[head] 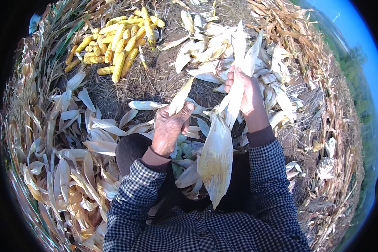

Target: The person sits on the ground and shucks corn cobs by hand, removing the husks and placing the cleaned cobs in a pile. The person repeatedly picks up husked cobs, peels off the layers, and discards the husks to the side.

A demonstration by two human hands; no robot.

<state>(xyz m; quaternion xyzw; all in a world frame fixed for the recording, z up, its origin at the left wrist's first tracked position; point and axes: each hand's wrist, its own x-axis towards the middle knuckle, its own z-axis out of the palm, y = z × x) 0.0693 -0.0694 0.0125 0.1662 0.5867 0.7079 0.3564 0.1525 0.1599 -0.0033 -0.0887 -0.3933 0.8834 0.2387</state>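
My left hand (172, 123) grips a pointed, pale yellow corn husk (180, 98) that sticks up past the thumb. Whether an ear lies inside it, I cannot tell. To the right, my right hand (244, 89) is closed around long whitish corn husks (237, 102), whose tips reach up beyond the fist. Below that fist a broad husk leaf (215, 160) with brownish specks hangs down over my lap, seemingly joined to the held bunch. Just beyond my left hand, a narrow pale husked piece (145, 105) lies on the ground.
A heap of bare yellow corn ears (118, 41) lies at the far left. Discarded husks (211, 50) are piled at the far right, with more husks (78, 176) beside my left knee. Dry corn stalks (337, 151) line the right side. Straw-strewn soil (167, 69) separates the far heaps.
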